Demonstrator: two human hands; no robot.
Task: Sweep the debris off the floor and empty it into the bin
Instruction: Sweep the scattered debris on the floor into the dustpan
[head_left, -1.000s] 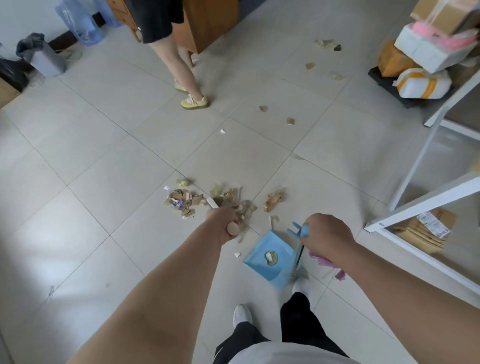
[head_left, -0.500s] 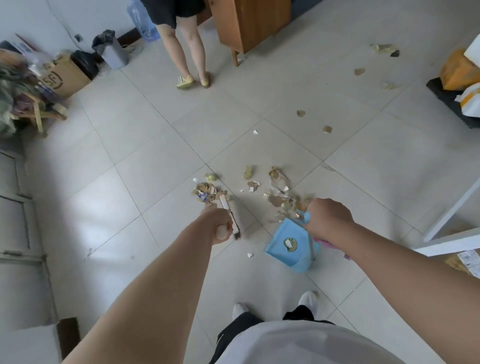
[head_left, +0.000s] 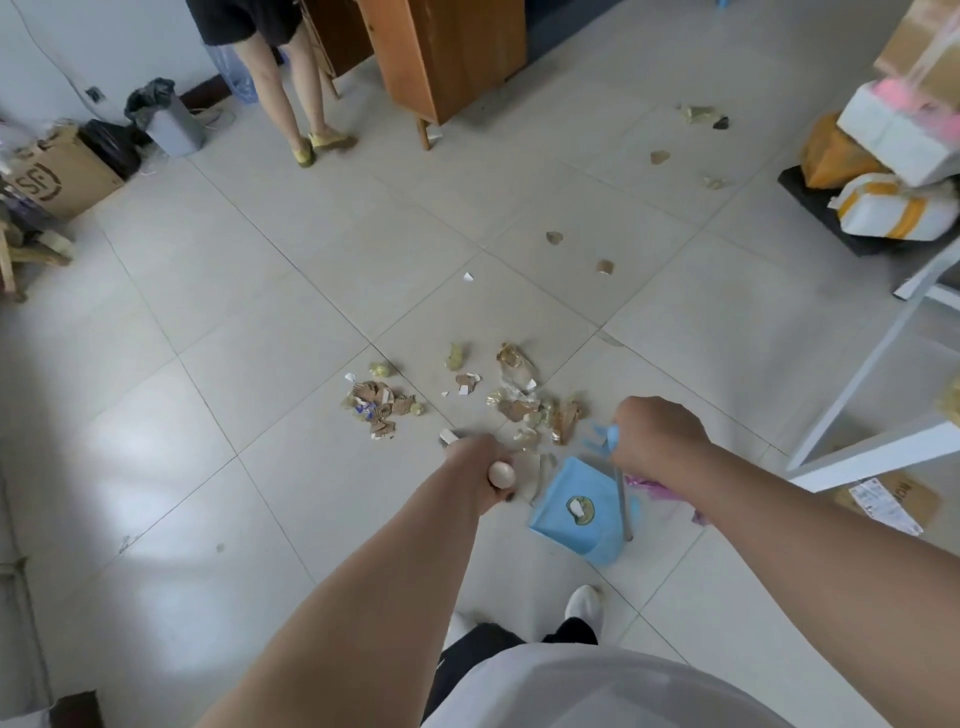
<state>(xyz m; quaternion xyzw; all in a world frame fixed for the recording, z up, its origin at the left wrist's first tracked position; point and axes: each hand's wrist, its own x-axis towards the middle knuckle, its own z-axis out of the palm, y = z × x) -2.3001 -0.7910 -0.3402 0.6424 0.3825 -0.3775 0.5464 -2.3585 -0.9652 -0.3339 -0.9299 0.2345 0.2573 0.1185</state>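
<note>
Torn cardboard and paper debris (head_left: 382, 408) lies scattered just beyond the blue dustpan (head_left: 571, 512)

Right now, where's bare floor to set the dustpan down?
Bare: the tiles left of the left hand, out toward the cardboard box; also mostly the stretch between the debris and the wooden cabinet. Crowded: directly ahead of the dustpan, and right of it, hemmed by the white frame and parcels.

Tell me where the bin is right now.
Head view, far upper left: the grey bin stands by the wall, between the cardboard box and the standing person.
</note>
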